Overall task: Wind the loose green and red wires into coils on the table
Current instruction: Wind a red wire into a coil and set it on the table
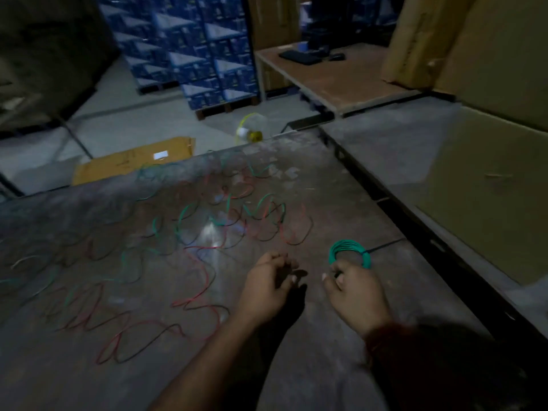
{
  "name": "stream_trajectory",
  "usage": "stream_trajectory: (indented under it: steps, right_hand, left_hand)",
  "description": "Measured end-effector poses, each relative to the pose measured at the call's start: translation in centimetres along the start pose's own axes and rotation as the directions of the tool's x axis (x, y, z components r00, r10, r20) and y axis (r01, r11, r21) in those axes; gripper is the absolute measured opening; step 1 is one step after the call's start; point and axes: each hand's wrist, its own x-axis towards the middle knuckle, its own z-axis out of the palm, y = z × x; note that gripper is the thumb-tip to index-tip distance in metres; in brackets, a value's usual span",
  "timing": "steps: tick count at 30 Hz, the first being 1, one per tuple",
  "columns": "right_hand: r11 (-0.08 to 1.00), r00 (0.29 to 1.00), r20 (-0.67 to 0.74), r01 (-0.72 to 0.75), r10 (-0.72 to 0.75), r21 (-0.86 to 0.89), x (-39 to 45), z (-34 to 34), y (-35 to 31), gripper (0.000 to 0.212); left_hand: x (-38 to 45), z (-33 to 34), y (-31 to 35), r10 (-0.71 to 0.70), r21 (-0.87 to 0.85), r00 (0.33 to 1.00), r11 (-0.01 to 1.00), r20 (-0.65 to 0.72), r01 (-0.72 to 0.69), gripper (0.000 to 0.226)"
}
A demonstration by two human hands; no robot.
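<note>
A wound green wire coil point(350, 251) stands on edge on the dark table point(341, 351), at the right. My right hand point(354, 292) grips the coil's lower part from the near side. A thin black strand point(385, 247) runs from the coil to the right. My left hand point(268, 287) hovers just left of the coil with loosely curled fingers, and I see no wire in it. Loose red wire point(201, 280) and loose green wire point(219, 221) lie in tangled loops across the middle and left of the table.
The table's far edge point(207, 155) drops to a concrete floor with a flattened cardboard box point(130, 164) and a yellow-green object point(250, 132). Stacked blue boxes point(204, 48) stand beyond it. At the right is a wooden desk point(335, 81) and large cardboard sheets point(489, 179).
</note>
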Motion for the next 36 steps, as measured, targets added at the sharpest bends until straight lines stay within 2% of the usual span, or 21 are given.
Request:
stream_trajectory:
  steps: [7, 10, 12, 15, 17, 20, 24, 26, 27, 29, 32, 36]
  right_hand:
    - [0.975, 0.951, 0.214, 0.214, -0.222, 0.061, -1.7, 5.2, -6.3, 0.027]
    - [0.948, 0.922, 0.224, 0.295, -0.316, 0.123, -2.6, 7.1, -8.6, 0.034]
    - [0.929, 0.916, 0.193, 0.316, -0.352, 0.194, -3.2, 8.1, -10.3, 0.030]
    - [0.896, 0.886, 0.210, 0.353, -0.413, 0.271, -3.7, 9.1, -13.0, 0.044]
    - [0.882, 0.827, 0.323, 0.385, -0.460, 0.271, -4.2, 9.5, -15.2, 0.043]
    - [0.849, 0.715, 0.460, 0.478, -0.526, 0.226, -6.9, 10.8, -18.3, 0.014]
    - [0.768, 0.557, 0.541, 0.550, -0.630, 0.328, -12.7, 12.7, -21.8, 0.013]
    - [0.709, 0.523, 0.497, 0.619, -0.693, 0.338, -14.3, 13.2, -23.1, 0.018]
    - [0.704, 0.542, 0.462, 0.628, -0.702, 0.332, -14.6, 13.0, -23.8, 0.021]
    - [0.738, 0.646, 0.358, 0.576, -0.674, 0.351, -14.5, 12.9, -24.1, 0.025]
    - [0.824, 0.829, 0.227, 0.396, -0.510, 0.404, -12.9, 12.6, -22.9, 0.013]
    - [0.903, 0.955, 0.087, 0.235, -0.283, 0.359, -10.4, 11.6, -19.6, 0.011]
  left_hand:
    - [-6.9, -6.5, -3.4, -0.137, -0.025, 0.967, 0.991, -0.213, 0.135, 0.020]
    - [-10.2, -8.8, -4.5, -0.183, -0.102, 0.927, 0.982, -0.327, 0.158, 0.017]
    - [-11.9, -10.2, -4.8, -0.186, -0.123, 0.896, 0.981, -0.403, 0.149, 0.017]
    - [-13.5, -12.0, -6.1, -0.233, -0.168, 0.835, 0.971, -0.498, 0.170, 0.017]
    - [-14.3, -13.1, -7.5, -0.265, -0.196, 0.816, 0.962, -0.513, 0.189, 0.017]
    - [-15.1, -14.9, -9.4, -0.275, -0.198, 0.819, 0.960, -0.504, 0.200, 0.017]
    - [-15.6, -17.4, -11.5, -0.241, -0.188, 0.852, 0.967, -0.465, 0.171, 0.016]
    - [-15.6, -18.2, -12.6, -0.231, -0.175, 0.861, 0.970, -0.453, 0.169, 0.014]
    - [-15.6, -18.5, -13.1, -0.232, -0.170, 0.867, 0.970, -0.442, 0.173, 0.013]
    - [-15.5, -18.6, -13.9, -0.221, -0.164, 0.891, 0.972, -0.396, 0.169, 0.013]
    - [-14.7, -18.1, -14.4, -0.216, -0.161, 0.929, 0.972, -0.301, 0.174, 0.012]
    - [-13.0, -16.8, -13.5, -0.195, -0.143, 0.953, 0.976, -0.234, 0.164, 0.009]
